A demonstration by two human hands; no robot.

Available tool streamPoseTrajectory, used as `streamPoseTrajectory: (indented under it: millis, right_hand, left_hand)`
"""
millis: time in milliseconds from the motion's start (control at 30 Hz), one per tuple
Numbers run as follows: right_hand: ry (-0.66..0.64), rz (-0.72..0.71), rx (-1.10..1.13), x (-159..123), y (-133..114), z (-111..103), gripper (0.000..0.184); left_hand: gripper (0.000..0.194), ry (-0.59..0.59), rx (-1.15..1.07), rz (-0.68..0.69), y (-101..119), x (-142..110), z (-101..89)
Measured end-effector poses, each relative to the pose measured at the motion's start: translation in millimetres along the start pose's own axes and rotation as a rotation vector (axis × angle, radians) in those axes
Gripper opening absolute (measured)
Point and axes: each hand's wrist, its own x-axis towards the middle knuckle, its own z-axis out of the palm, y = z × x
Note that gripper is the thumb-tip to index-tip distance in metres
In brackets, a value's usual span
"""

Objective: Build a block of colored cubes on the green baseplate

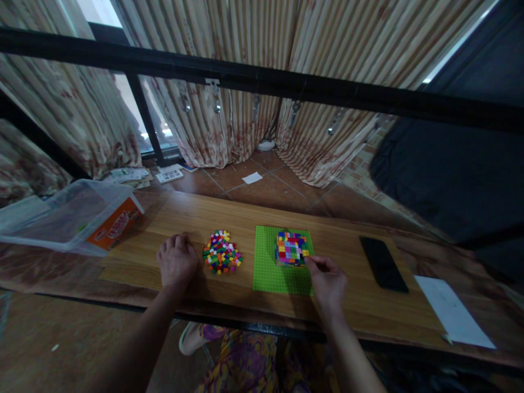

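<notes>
A block structure [290, 247] of small multicoloured toy bricks stands on a green studded baseplate [266, 275]. At its right front corner my right hand [328, 281] pinches a small yellow brick [305, 252] between thumb and fingertips. The brick is at the structure's top edge; whether it is pressed down I cannot tell. Left of the baseplate lies a loose pile of small bricks [222, 252] in many colours. My left hand [177, 260] rests on the table just left of that pile, its fingers curled in and nothing visible in them.
The wooden board [176, 207] carries a black phone [383, 263] at right, near a white paper sheet [454, 311]. A clear plastic box [73, 215] with an orange label stands at far left. A dark metal bar [262, 79] crosses in front of striped curtains [241, 33].
</notes>
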Motion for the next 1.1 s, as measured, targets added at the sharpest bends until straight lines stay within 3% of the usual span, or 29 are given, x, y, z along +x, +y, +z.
streamPoseTrajectory:
  millis: [367, 767, 1000, 1100]
  right_hand:
    - [-0.025, 0.194, 0.152, 8.5, 0.0, -0.3, 0.029]
    - [-0.007, 0.171, 0.21, -2.3, 5.7, -1.2, 0.032]
    - [0.078, 0.216, 0.196, -33.9, 17.7, -11.6, 0.033]
    - [-0.007, 0.16, 0.114, -53.5, 9.4, -10.6, 0.029]
  left_hand:
    - [0.031, 0.007, -0.023, 0.001, -0.5, -0.9, 0.4]
    - [0.032, 0.005, -0.041, -0.002, -1.1, -0.7, 1.0]
    - [0.032, -0.001, -0.032, 0.003, -0.8, -1.2, 0.5]
    - [0.032, 0.001, -0.026, 0.008, -0.8, -1.9, 0.6]
